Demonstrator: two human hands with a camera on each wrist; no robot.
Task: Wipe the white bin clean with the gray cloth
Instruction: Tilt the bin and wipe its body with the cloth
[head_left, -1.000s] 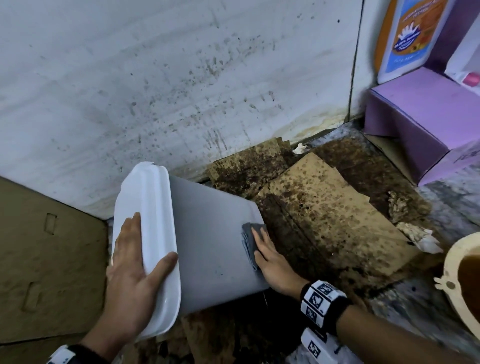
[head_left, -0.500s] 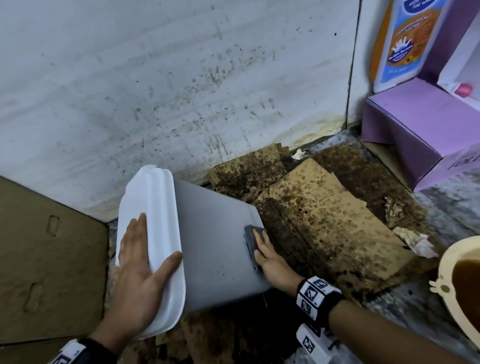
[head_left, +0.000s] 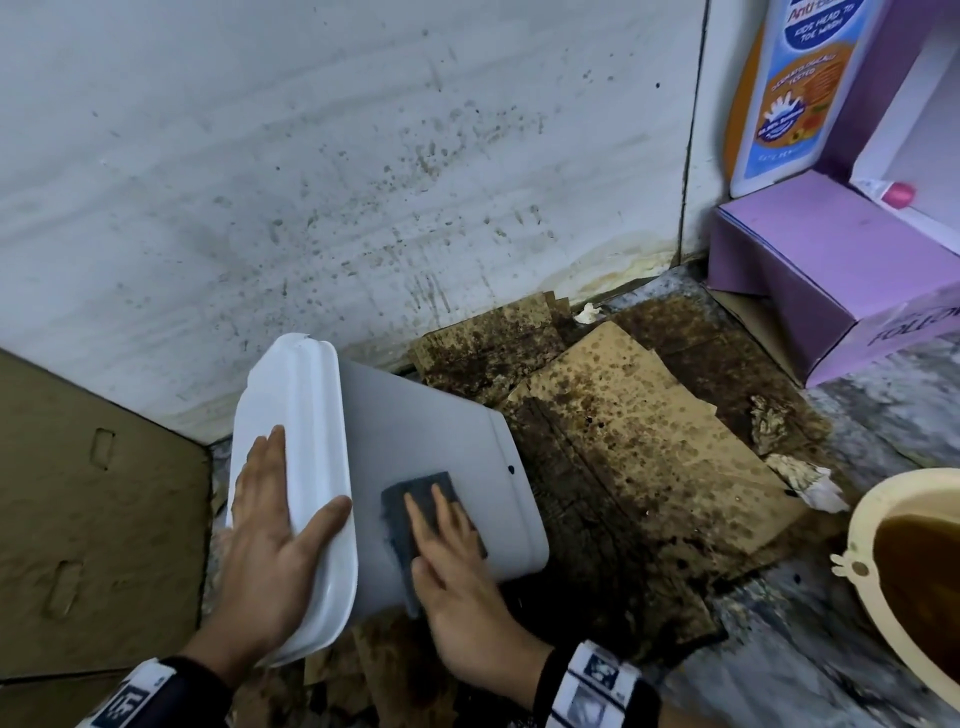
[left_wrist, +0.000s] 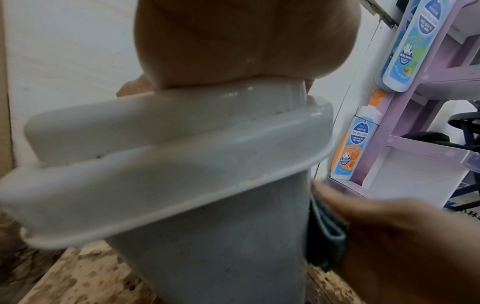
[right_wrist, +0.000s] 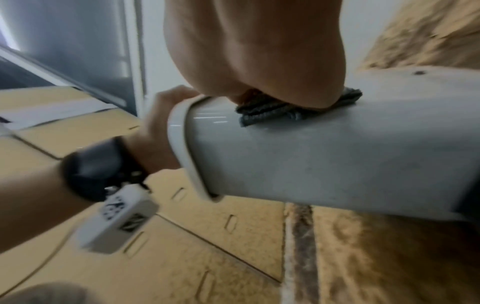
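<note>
Reading "KIDS HEAD TO TOE WASH": bottle (head_left: 784, 93).

Head view: even, soft indoor light, sharp throughout, only faint shadows. Straight lines bowed toward the frame edges by the wide lens. Left wrist view: dimmer, bluish; right hand (left_wrist: 405, 246) smeared by motion blur, left hand (left_wrist: 246, 41) close and out of focus. Right wrist view: soft overall, floor cardboard (right_wrist: 182, 257) blurred, small glare streaks on the white bin (right_wrist: 210, 118).
</note>
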